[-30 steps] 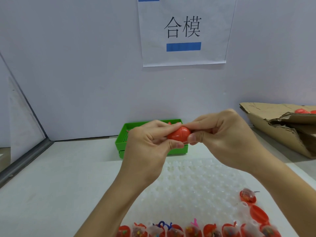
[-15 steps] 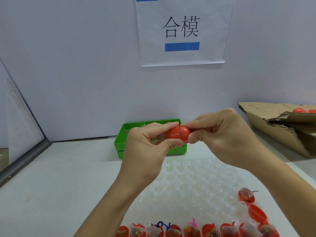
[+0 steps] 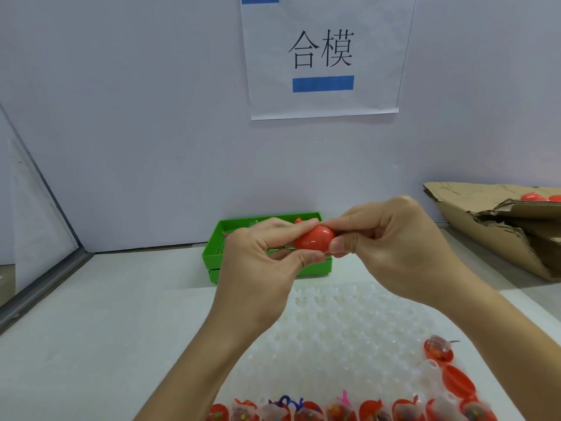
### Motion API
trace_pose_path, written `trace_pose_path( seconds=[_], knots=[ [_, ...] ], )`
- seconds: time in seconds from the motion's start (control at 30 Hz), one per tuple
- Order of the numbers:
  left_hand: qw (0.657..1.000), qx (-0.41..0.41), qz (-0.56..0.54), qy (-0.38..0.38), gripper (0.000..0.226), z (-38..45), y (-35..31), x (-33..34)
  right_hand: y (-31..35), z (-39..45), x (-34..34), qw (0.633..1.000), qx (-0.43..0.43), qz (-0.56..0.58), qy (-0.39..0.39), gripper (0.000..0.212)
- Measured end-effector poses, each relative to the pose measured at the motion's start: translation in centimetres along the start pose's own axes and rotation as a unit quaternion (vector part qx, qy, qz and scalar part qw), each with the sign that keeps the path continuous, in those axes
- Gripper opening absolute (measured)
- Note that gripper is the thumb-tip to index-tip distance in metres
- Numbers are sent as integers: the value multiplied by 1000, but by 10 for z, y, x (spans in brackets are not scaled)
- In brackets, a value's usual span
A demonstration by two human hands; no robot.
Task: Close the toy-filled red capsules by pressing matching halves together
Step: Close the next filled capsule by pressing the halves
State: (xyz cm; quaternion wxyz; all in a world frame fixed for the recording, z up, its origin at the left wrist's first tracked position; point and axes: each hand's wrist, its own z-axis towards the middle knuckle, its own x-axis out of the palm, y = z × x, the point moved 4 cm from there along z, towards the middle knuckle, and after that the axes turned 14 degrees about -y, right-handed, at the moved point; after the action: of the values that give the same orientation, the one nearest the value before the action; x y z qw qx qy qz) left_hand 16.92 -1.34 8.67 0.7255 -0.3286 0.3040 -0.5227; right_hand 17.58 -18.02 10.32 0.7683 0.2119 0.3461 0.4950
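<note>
Both hands pinch one red capsule (image 3: 314,241), held in mid-air above the table and in front of the green tray (image 3: 212,253). Left hand (image 3: 261,268): index finger over the top, thumb under, curled round the capsule's left half. Right hand (image 3: 391,247): index on top, thumb tip against the right end, other fingers curled into the palm. Capsule halves look seated together; seam is hard to make out. A thin green strip shows between the left fingers, can't tell what it is. Outward: green tray sits at the back by the wall (image 3: 151,147), stacked on a second one, some small items inside, mostly hidden by the hands. Below the hands, a clear dimpled blister tray (image 3: 349,329) covers the table (image 3: 91,329); most of its pockets are unfilled. Row of open toy-filled capsule halves (image 3: 340,411) along its near edge, cut off by the frame bottom, plus a few more up the right edge (image 3: 438,349). Torn cardboard box (image 3: 485,226) far right holds red capsules (image 3: 531,196). Paper sign (image 3: 323,56) on the wall above. Left side of the table is bare up to the grey metal rail (image 3: 45,287).
</note>
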Motion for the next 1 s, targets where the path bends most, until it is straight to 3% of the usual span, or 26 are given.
trace_pose_path(
  seconds=[0.4,0.73,1.0],
  knots=[
    [998,52,39,-16,37,-4,2,4,3,-3,6,998,-51,-44,4,26],
    [982,151,99,-48,34,-6,-2,6,5,-4,8,998,-46,-29,-12,28],
    [976,182,108,-48,35,-8,-6,7,6,-4,6,1000,-8,-28,-7,34]
  ],
)
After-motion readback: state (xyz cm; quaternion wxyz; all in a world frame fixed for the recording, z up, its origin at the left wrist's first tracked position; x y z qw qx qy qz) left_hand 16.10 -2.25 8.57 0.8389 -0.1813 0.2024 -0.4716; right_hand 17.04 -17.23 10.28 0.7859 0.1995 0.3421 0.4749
